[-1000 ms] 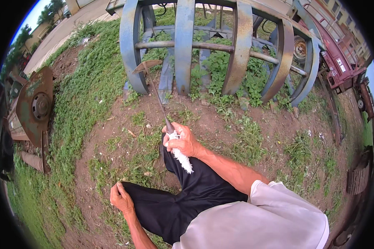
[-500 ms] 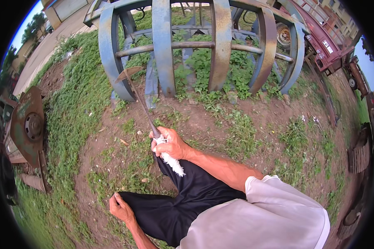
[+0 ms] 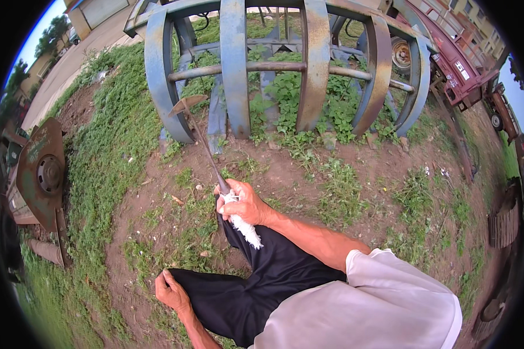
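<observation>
My right hand (image 3: 243,202) is wrapped round the white, frayed wrapping of a short-handled hand hoe (image 3: 208,152), just above my right knee. Its thin rusty shaft slants up and away to the left, ending in a flat, curved blade (image 3: 187,104) held in front of the blue metal frame. The loose end of the white wrapping (image 3: 245,231) sticks out below my fist, over the black trousers (image 3: 273,279). My left hand (image 3: 172,291) rests against my left knee, its fingers curled in; whatever is inside them is hidden.
A blue, rusted frame of curved bars (image 3: 234,70) stands ahead, with green weeds growing through it. Rusty machinery (image 3: 43,174) lies at the left. A red truck (image 3: 457,72) is at the far right. Weedy soil (image 3: 297,186) spreads before my knees.
The whole view has shifted slightly, so the scene sits a little to the right and lower. The hoe and both hands keep the same hold and posture.
</observation>
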`<control>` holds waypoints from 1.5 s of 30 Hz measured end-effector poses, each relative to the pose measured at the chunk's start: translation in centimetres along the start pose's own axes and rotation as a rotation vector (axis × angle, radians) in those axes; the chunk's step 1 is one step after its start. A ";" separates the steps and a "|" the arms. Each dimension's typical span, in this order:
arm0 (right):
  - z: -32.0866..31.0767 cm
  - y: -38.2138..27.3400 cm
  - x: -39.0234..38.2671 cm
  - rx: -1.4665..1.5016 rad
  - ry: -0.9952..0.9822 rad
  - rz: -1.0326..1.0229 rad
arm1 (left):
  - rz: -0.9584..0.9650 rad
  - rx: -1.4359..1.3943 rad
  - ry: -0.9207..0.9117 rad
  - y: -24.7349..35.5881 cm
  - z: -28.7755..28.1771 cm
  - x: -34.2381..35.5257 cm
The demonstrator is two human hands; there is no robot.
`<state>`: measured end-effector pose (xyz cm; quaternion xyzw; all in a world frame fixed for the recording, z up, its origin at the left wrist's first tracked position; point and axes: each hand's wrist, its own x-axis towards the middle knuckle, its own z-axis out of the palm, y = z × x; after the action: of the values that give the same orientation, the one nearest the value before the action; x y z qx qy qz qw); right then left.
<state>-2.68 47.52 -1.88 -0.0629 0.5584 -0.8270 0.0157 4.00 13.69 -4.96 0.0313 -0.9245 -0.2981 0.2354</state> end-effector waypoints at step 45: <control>1.2 -1.0 0.2 -0.105 0.099 0.060 | 0.000 -0.023 0.122 0.0 -0.2 0.2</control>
<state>-2.64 46.79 -0.49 -0.0061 0.6028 -0.7978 0.0095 3.89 13.54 -4.72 0.0467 -0.9050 -0.3063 0.2914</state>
